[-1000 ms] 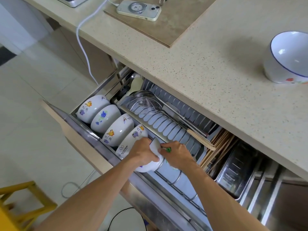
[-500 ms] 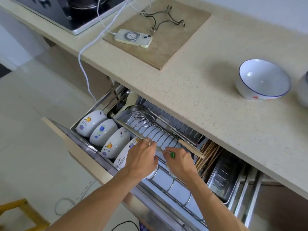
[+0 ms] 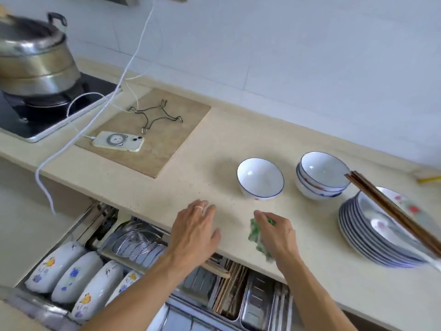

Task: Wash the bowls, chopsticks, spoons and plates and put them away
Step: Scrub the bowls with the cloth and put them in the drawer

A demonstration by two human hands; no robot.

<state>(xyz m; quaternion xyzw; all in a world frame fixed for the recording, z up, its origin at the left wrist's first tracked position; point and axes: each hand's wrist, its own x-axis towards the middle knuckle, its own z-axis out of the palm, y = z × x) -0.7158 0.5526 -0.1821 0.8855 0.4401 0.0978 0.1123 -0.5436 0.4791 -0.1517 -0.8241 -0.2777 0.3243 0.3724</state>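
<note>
Patterned bowls (image 3: 71, 278) are seen racked on edge in the open drawer (image 3: 35, 306) at left. Above the worktop (image 3: 214, 144), the left hand (image 3: 194, 231) is held with fingers loosely spread, while a green cloth (image 3: 256, 231) is gripped by the right hand (image 3: 276, 235). A single bowl (image 3: 260, 179), stacked bowls (image 3: 321, 175) and plates (image 3: 372, 235) topped with chopsticks (image 3: 393, 211) are seen at right.

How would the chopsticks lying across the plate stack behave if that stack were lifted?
The chopsticks lie loose and slanted across the top of the plate stack, so they would probably roll or slide off. The stack, many plates deep, is likely heavy and breakable.
</note>
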